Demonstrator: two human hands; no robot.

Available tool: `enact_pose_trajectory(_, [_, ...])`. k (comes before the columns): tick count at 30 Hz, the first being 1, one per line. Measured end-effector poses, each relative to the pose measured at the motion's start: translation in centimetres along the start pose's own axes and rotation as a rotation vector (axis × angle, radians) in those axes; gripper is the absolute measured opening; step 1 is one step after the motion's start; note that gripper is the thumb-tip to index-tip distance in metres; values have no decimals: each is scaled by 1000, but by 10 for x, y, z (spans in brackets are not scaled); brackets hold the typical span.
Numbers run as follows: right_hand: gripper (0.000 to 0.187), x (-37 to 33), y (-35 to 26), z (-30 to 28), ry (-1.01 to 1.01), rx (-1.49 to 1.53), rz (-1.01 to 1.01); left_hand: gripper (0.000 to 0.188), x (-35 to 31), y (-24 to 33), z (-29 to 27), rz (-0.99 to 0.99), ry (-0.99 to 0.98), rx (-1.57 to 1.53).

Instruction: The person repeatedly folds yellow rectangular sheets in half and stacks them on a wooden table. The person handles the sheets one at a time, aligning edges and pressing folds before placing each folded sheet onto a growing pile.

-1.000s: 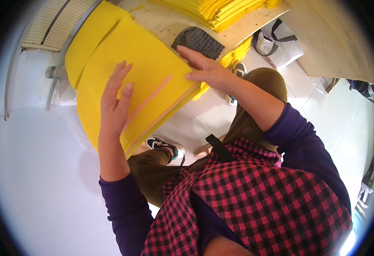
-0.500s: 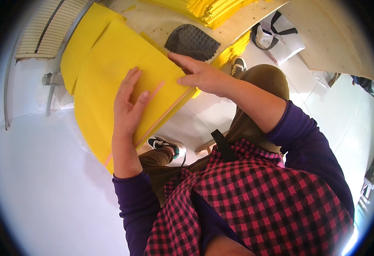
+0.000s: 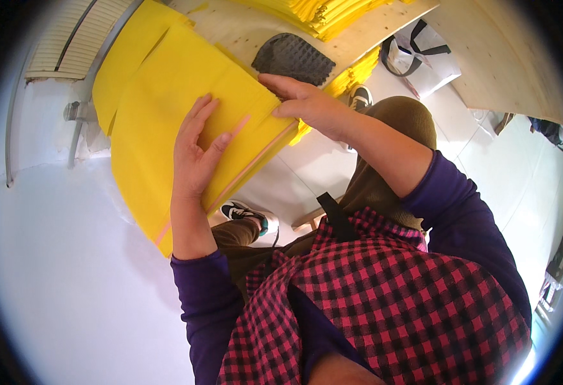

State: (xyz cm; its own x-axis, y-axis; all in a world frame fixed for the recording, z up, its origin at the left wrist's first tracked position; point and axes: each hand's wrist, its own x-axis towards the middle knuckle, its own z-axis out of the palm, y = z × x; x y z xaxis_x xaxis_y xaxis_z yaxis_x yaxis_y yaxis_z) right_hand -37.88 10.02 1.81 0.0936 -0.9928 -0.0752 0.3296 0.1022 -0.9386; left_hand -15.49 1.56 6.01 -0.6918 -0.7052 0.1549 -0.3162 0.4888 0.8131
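A thick stack of yellow fabric-like sheets (image 3: 166, 96) lies before me at the left, its layers showing along the right edge. My left hand (image 3: 195, 151) rests flat on top, fingers stretched and thumb apart. At the stack's right end is my right hand (image 3: 313, 109), its thumb on the top sheet and its fingers against the edge. Part of those fingers is hard to see. A thin peach-coloured strip (image 3: 230, 186) runs along the near edge, and a shorter peach mark (image 3: 243, 126) shows beside my left thumb.
A dark grey textured pad (image 3: 294, 59) lies on the wooden tabletop (image 3: 230, 25) behind the stack. More folded yellow pieces (image 3: 332, 19) are piled at the back. A white bag with black handles (image 3: 426, 61) stands on the floor to the right. A pale wall is at left.
The view has shifted slightly. My right hand has slid a little along the stack's right end, and my left hand stays flat on the top sheet.
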Motion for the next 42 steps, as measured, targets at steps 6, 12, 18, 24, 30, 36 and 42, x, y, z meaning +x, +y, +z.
enact_pose_trajectory(6, [69,2,-4,1,23,-19,-14,53,0,-1,0,-3,-2,57])
enact_pose_trajectory(12, [70,12,3,-2,60,-132,-63,57,1,-4,0,15,-9,58])
enact_pose_trajectory(18, [72,30,7,0,144,-332,-134,67,1,-2,-2,76,-24,150])
enact_pose_trajectory(24, [75,48,8,5,193,-483,-274,65,0,-3,1,71,-18,99])
enact_pose_trajectory(30, [74,54,11,2,261,-425,-310,55,-3,-6,2,18,12,114])
enact_pose_trajectory(36, [47,36,-4,-31,226,-259,-200,53,-2,-8,2,-3,21,124])
enact_pose_trajectory(42, [20,24,-7,-54,464,-1014,-55,53,-4,-10,4,-28,28,55])
